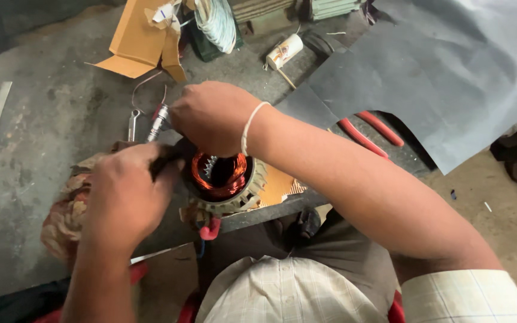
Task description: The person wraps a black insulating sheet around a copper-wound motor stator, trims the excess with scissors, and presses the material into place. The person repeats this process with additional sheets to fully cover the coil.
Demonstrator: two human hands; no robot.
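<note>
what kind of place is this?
Probably a small motor repair or rewinding workshop: both hands work on a stator with copper windings at a worn workbench, with grey insulation sheet and red-handled pliers nearby.

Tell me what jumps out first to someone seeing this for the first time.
The copper-wound motor stator glows orange at the centre, on the grey workbench. Both hands crowd it: the left hand at its left rim, the right hand above it. A large dark sheet covers the upper right.
</note>
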